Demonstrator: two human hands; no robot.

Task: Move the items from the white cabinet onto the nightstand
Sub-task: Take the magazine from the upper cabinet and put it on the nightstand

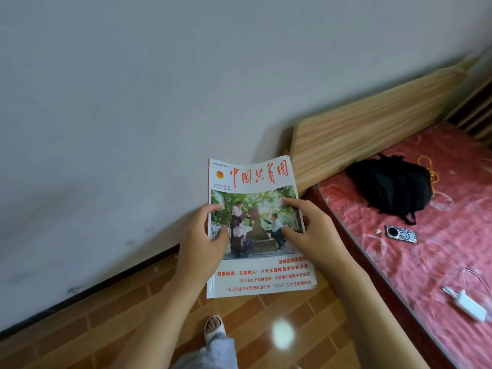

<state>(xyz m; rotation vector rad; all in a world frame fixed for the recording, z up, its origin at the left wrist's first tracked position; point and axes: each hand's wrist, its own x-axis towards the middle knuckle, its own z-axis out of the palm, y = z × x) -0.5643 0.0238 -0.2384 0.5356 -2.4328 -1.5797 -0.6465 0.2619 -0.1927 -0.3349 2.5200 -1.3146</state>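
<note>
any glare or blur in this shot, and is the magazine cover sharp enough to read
Head view: a bright glare spot sits on the glossy floor below the magazine; its red title is crisp, the small lower lines soft. Wide-angle distortion bends the headboard and wall line. The left hand and right hand show mild blur.

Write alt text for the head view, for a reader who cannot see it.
Both hands, left hand and right hand, hold a magazine with red Chinese title lettering above a tiled floor. To the right, a black backpack, phone and white charger lie on a red mattress.
</note>
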